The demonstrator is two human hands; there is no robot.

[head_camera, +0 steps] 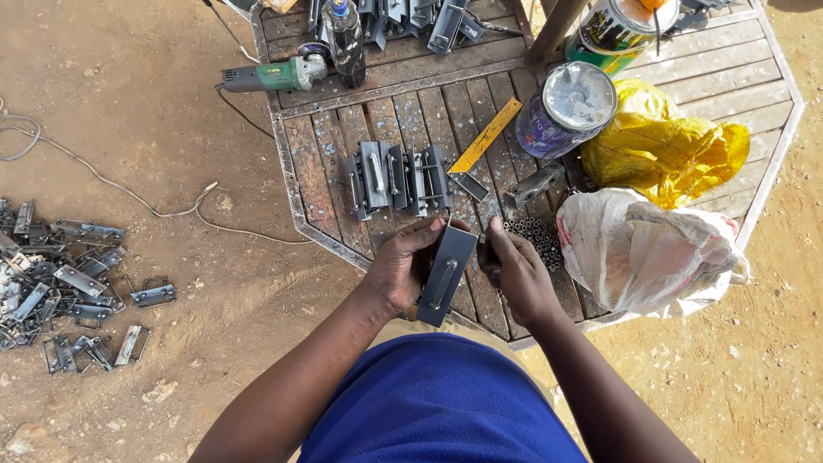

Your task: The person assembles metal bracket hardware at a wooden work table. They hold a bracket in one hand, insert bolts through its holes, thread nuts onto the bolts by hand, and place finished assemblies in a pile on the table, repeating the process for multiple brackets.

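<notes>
Blue cloth (437,403) is seen nearest. Just beyond, a flat grey metal latch plate (446,274) is gripped upright by the left hand (403,267); the right hand (514,270), fingers curled, rests beside its right edge, above the slatted metal table's (334,163) near rim.

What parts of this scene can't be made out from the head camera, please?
- Right hand: its fingertips are turned away, so what they pinch is hidden.
- Metal plate in the left hand: its far face is out of sight.
- White sack and yellow bag: contents covered.
- Paint tin and metal parts: cut off by the top edge.
- Scrap pile: cut off at left.
</notes>
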